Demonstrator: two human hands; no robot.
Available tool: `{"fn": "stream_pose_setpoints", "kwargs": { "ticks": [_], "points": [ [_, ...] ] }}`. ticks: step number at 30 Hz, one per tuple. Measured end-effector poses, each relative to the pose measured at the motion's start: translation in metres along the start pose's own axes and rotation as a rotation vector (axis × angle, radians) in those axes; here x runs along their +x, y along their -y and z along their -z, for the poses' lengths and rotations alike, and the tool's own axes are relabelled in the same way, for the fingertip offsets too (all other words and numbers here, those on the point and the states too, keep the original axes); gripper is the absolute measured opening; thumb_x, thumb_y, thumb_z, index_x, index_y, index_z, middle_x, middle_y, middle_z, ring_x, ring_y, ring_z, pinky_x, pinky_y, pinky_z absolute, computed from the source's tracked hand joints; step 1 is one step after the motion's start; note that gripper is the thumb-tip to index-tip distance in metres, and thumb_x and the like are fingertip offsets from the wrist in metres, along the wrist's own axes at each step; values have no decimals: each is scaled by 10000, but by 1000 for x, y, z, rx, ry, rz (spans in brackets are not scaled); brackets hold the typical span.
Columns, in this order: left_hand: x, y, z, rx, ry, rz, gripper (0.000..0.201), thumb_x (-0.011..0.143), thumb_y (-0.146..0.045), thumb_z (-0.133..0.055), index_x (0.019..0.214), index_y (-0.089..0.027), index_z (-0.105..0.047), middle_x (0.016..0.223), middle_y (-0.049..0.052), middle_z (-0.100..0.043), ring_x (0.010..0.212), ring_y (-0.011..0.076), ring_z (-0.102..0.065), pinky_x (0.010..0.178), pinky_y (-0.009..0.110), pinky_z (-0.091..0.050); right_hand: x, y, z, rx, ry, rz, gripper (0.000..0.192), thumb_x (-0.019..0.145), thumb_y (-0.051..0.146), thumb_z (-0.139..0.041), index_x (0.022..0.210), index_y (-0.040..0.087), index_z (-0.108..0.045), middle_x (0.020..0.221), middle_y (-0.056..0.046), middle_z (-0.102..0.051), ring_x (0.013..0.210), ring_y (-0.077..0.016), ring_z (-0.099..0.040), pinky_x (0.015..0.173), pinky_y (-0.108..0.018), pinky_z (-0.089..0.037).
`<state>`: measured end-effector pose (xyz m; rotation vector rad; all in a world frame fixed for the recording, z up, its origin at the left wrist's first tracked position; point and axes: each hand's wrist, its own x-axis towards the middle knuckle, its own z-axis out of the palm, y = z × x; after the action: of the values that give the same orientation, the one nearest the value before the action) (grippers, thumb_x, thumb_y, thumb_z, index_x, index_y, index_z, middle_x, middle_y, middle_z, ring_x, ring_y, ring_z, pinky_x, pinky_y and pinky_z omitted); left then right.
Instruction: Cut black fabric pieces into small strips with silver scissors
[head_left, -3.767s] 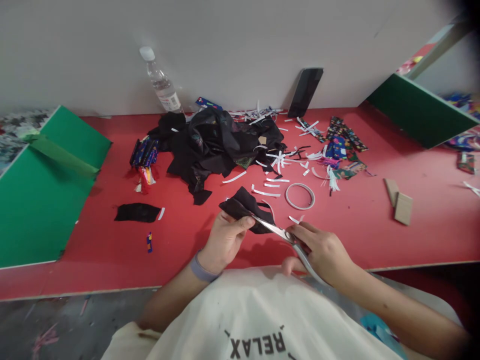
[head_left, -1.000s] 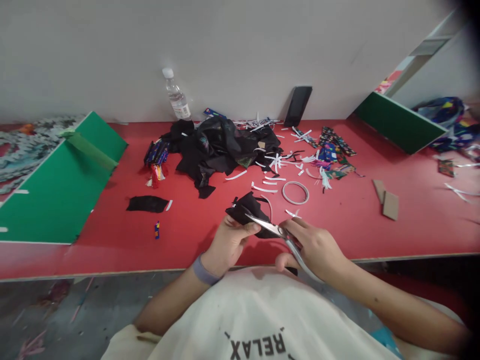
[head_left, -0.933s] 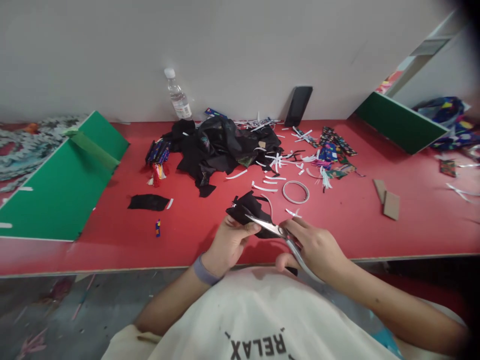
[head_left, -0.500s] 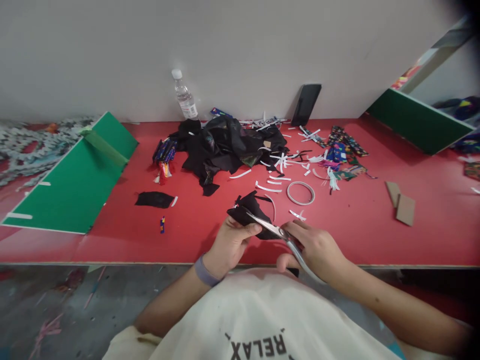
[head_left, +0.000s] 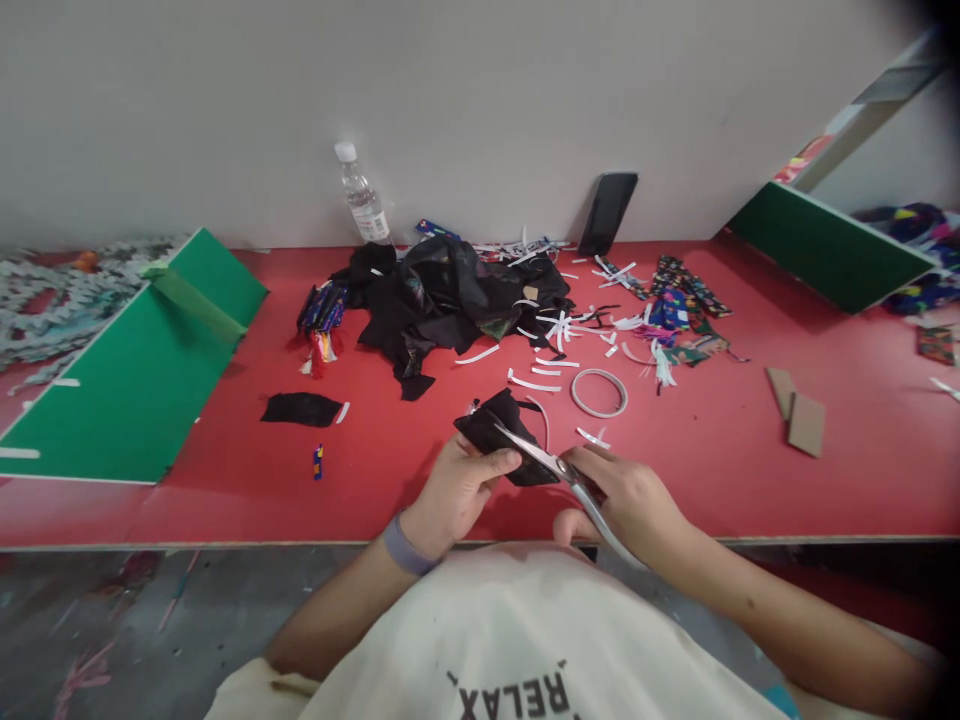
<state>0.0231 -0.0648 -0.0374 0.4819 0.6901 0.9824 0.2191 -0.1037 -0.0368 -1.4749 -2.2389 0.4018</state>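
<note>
Near the table's front edge, my left hand (head_left: pixel 459 490) pinches a piece of black fabric (head_left: pixel 501 412) between thumb and fingers. My right hand (head_left: pixel 626 500) is wrapped round a pair of metal scissors (head_left: pixel 559 466), whose blades point left and lie across the fabric. The blades look nearly closed, and I cannot tell whether fabric is between them. Just beyond the fabric are a roll of white tape (head_left: pixel 598 393) and several white strips (head_left: pixel 536 381). A heap of black fabric (head_left: pixel 450 300) lies farther back.
Green boards stand at left (head_left: pixel 142 370) and right (head_left: pixel 832 245). Against the grey wall are a water bottle (head_left: pixel 364 200) and a phone (head_left: pixel 609 212). Patterned scraps (head_left: pixel 679 310), cardboard pieces (head_left: pixel 806 425) and a flat black piece (head_left: pixel 301 409) lie on the red table (head_left: pixel 720 470).
The view has shifted slightly, so the table items sit a little lower and to the left. The strip of black fabric by the blades has moved slightly; both hands keep their grips.
</note>
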Motion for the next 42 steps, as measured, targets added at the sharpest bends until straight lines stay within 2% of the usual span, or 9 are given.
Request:
{"fn": "stream_pose_setpoints", "kwargs": {
  "ticks": [5, 12, 17, 24, 27, 30, 32, 36, 42],
  "points": [
    [4, -9, 1, 59, 170, -41, 302, 684, -265, -783, 956, -181, -681, 903, 42, -700, 900, 197, -633, 846, 312, -465, 1, -7, 0, 20, 37, -37, 453, 837, 613, -501, 882, 167, -564, 686, -12, -545, 498, -118, -451, 486, -224, -335],
    [14, -30, 20, 182, 42, -239, 484, 677, -181, -784, 1124, -202, -602, 940, 16, -661, 867, 123, -613, 789, 217, -465, 7, -7, -1, 13, -4, 16, 423, 765, 592, -615, 826, 178, -552, 649, 18, -491, 500, -109, -419, 490, -215, -329],
    [16, -56, 27, 404, 134, -330, 962, 668, -135, -793, 1437, -326, -249, 1055, 18, -629, 904, 116, -598, 819, 232, -484, 11, -8, 0, -24, 0, 33, 394, 746, 559, -648, 834, 183, -568, 675, 8, -525, 515, -114, -453, 483, -218, -311],
    [20, -71, 30, 588, 211, -445, 1241, 622, -151, -828, 1452, -462, 40, 1183, 37, -574, 792, 107, -605, 781, 285, -520, 15, -7, 4, -38, 6, 52, 324, 789, 501, -610, 824, 181, -572, 660, 12, -528, 508, -111, -469, 476, -216, -310],
    [18, -74, 31, 793, 208, -417, 937, 634, -208, -825, 1410, -393, -334, 1198, 50, -573, 854, 134, -593, 833, 305, -497, 15, -7, 4, -53, 18, 66, 317, 803, 493, -592, 835, 178, -577, 667, 5, -546, 518, -116, -486, 477, -220, -312],
    [14, -76, 28, 1040, 193, -329, 420, 647, -296, -812, 1041, -219, -686, 1159, 74, -592, 993, 200, -570, 885, 324, -464, 15, -7, 4, -70, 32, 71, 292, 802, 470, -593, 841, 180, -580, 676, 5, -550, 502, -112, -478, 472, -222, -306],
    [13, -76, 24, 1112, 199, -287, 296, 662, -329, -797, 902, -179, -711, 1071, 70, -616, 991, 212, -571, 876, 331, -461, 15, -7, 4, -80, 30, 71, 294, 797, 472, -597, 834, 181, -580, 672, 5, -546, 501, -112, -477, 476, -222, -305],
    [14, -76, 19, 1125, 265, -253, 199, 721, -291, -748, 889, -188, -720, 896, 32, -635, 877, 182, -578, 834, 320, -458, 14, -9, 1, -123, 55, 54, 274, 802, 460, -592, 827, 187, -587, 675, 2, -538, 486, -104, -460, 465, -223, -268],
    [16, -69, 21, 1059, 245, -210, 115, 728, -252, -736, 825, -190, -735, 869, 31, -640, 855, 181, -579, 835, 330, -451, 15, -11, -1, -169, 81, 41, 245, 804, 436, -589, 839, 194, -587, 700, -1, -554, 498, -109, -498, 472, -238, -235]
  ]
}}
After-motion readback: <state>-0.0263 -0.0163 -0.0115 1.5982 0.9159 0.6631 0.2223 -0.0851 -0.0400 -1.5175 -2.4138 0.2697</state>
